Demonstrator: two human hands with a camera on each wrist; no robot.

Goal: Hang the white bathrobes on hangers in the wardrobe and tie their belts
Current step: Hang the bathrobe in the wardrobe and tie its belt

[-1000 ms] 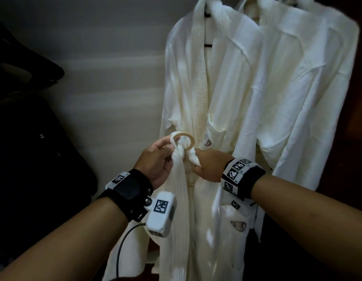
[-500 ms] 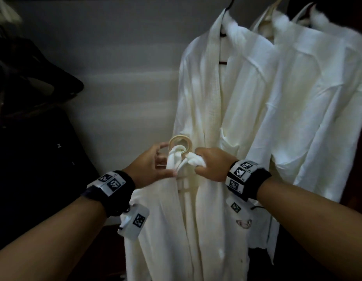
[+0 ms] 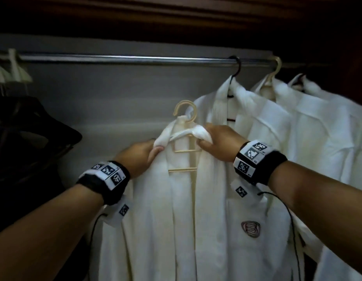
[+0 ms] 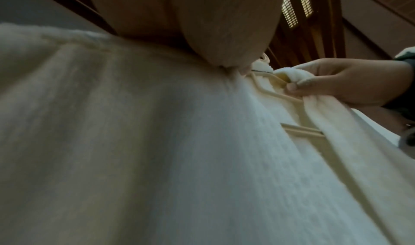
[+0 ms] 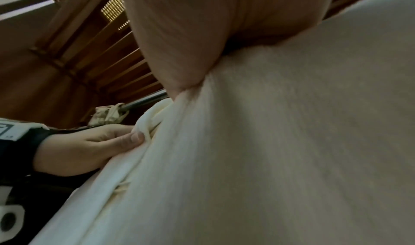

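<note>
I hold a white bathrobe (image 3: 155, 220) on a cream plastic hanger (image 3: 185, 116), lifted below the wardrobe rail (image 3: 125, 59). My left hand (image 3: 141, 157) grips the robe's left shoulder over the hanger arm. At the right shoulder, my right hand (image 3: 214, 142) pinches the robe's collar against the hanger. The hanger's hook is free, well under the rail. The left wrist view shows the right hand (image 4: 332, 85) pinching the collar on the hanger (image 4: 298, 130). In the right wrist view the left hand (image 5: 94, 146) holds the robe's edge (image 5: 202, 160).
Several white robes (image 3: 297, 138) hang on the rail at the right, one on a black hanger (image 3: 237, 65). Pale hangers (image 3: 14, 67) hang at the rail's left end. A dark bag (image 3: 30, 134) sits at the left. The rail's middle stretch is bare.
Both hands have raised the robe and hanger from waist height up toward the rail. The view has tilted upward, and the rail and wardrobe top have come into sight.
</note>
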